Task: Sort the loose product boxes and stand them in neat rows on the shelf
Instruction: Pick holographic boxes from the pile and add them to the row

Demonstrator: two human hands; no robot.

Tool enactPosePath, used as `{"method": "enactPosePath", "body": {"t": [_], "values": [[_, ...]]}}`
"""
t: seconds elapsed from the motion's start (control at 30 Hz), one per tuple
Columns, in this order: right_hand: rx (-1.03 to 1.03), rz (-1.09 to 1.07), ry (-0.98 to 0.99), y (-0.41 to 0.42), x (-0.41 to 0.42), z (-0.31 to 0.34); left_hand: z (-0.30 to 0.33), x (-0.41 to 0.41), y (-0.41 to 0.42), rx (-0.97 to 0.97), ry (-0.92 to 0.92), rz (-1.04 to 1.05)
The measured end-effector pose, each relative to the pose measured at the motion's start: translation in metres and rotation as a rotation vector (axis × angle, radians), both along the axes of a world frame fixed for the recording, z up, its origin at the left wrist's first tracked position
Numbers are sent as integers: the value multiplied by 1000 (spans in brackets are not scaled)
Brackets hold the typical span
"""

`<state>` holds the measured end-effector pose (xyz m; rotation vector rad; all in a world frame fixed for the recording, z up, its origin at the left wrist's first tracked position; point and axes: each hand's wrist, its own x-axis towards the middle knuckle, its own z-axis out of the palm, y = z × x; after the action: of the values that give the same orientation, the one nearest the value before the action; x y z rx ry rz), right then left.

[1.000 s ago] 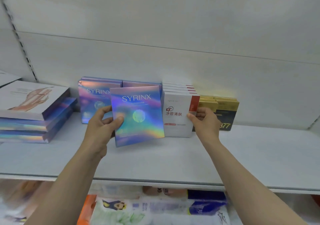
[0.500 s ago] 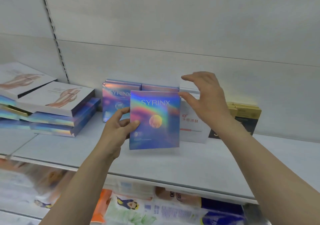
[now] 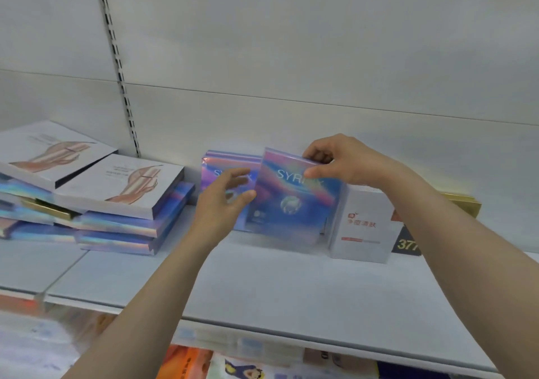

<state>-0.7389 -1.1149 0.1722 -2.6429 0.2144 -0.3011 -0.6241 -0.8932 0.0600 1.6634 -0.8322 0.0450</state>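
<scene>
An iridescent SYRINX box (image 3: 291, 203) stands upright on the white shelf (image 3: 262, 285), in front of a row of the same boxes (image 3: 221, 168) at the back wall. My right hand (image 3: 341, 160) pinches its top right corner between thumb and fingers. My left hand (image 3: 224, 201) hovers at the box's left edge with fingers spread and loose, thumb tip close to the edge; contact is unclear. To the right stands a row of white boxes with red print (image 3: 361, 224), then black and gold boxes (image 3: 408, 241) partly hidden by my right forearm.
At the left lie loose stacks of flat boxes: white ones with a leg picture (image 3: 122, 183) on top of iridescent ones (image 3: 122, 233). A slotted upright (image 3: 116, 58) runs up the back wall. A lower shelf holds colourful packets (image 3: 233, 367).
My right hand came down from above the white boxes and took the SYRINX box's top corner. My left hand let go of its left side and opened. The box moved back toward the row.
</scene>
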Motion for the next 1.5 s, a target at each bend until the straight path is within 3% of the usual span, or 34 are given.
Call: {"method": "enactPosePath", "body": {"t": [0.1, 0.2, 0.4, 0.67, 0.8, 1.13, 1.23, 1.33, 1.5], "values": [[-113, -95, 29, -10, 9, -3, -4, 39, -9, 152, -350, 180], [-178, -169, 71, -14, 21, -8, -10, 64, -19, 317, -480, 271], [-193, -254, 56, -14, 38, -31, -15, 77, -27, 417, -567, 309], [-325, -360, -71, -10, 44, -43, -26, 89, -31, 347, -638, 354], [-422, -427, -2, -6, 47, -44, -29, 92, -33, 320, -678, 380], [-638, -505, 71, 23, 51, -57, -16, 78, -34, 524, -655, 406], [-596, -477, 109, 28, 49, -54, -2, 71, -26, 580, -583, 373], [-514, -411, 125, 35, 47, -39, 17, 65, -8, 489, -442, 279], [-402, -209, -9, 74, 44, -8, 60, 45, 50, 413, -273, 221]]}}
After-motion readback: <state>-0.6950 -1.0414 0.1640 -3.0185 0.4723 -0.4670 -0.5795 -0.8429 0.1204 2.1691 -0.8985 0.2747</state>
